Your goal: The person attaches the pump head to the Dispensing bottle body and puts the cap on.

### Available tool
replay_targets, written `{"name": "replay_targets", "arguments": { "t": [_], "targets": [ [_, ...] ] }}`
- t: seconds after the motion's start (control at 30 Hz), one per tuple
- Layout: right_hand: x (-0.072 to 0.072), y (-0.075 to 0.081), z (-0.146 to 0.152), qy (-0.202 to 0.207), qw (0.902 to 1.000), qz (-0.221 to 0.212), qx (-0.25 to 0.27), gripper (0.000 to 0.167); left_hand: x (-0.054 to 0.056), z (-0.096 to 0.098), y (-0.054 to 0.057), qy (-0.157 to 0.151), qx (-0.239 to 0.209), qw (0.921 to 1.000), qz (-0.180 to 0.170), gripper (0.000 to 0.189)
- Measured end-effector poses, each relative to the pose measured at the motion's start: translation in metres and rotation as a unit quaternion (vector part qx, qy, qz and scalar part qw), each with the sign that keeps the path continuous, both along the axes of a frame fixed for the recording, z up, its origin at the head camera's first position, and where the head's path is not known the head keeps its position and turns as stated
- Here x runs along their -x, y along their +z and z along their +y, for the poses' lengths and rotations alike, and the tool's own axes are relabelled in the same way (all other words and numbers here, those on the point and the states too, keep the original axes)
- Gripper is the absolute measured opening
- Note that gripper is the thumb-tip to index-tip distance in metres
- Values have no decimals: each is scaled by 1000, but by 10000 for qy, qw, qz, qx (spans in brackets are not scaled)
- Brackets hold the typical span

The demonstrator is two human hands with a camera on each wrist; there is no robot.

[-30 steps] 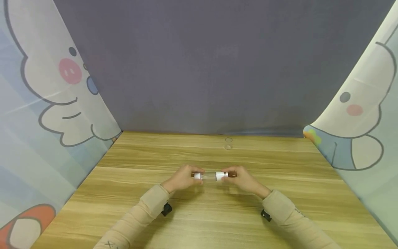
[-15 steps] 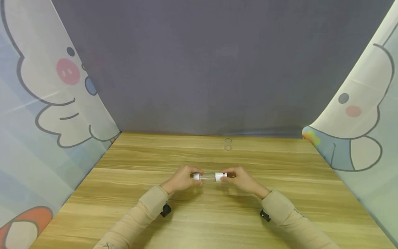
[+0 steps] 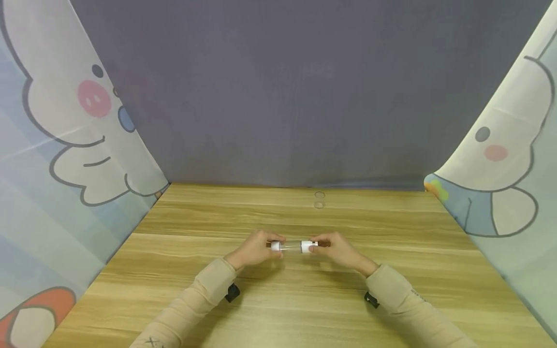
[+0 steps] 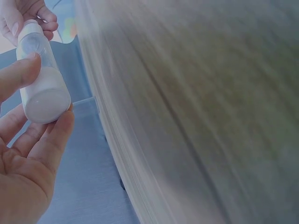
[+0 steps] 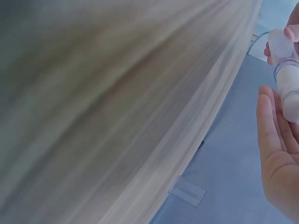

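Just clear white-capped cylindrical tube (image 3: pixel 292 246)

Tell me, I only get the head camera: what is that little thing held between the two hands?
Observer: A small clear bottle. The left wrist view shows a flat white end facing the left hand, thumb on top of it and fingers under it.
Operator: And the other end?
Observer: The right wrist view shows a pale rounded cap at the far end, with fingertips of the other hand on it.
Operator: Is the right hand wrapped round it?
Observer: Its palm and fingers lie alongside the bottle's near end; the rest of the right hand runs out of the picture.
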State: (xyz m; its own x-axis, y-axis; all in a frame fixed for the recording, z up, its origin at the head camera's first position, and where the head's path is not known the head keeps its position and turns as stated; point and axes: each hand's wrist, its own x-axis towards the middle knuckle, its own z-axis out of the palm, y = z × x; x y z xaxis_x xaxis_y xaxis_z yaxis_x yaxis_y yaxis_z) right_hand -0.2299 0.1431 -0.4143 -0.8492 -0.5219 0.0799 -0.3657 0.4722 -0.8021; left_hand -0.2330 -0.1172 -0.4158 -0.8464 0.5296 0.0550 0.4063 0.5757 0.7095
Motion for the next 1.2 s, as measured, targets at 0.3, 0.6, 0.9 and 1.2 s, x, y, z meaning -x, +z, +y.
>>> {"name": "replay_targets", "arguments": {
  "t": [0.3,0.6,0.9,1.2],
  "targets": [
    [-1,0,1,12,10000,-77,-27,42,0,0,-1,-36,15,10000,-23,41],
    [-1,2,0,37,9999,-145,-52,44,1,0,-3,-13,-19,10000,-27,40],
    [-2,3,2,185,9997,-177,39,48,-1,0,0,73,-37,9999,-145,40],
    [2,-3,5,-8,9986,-126,508,55,-1,0,4,90,-50,9995,-300,41]
  ]
}}
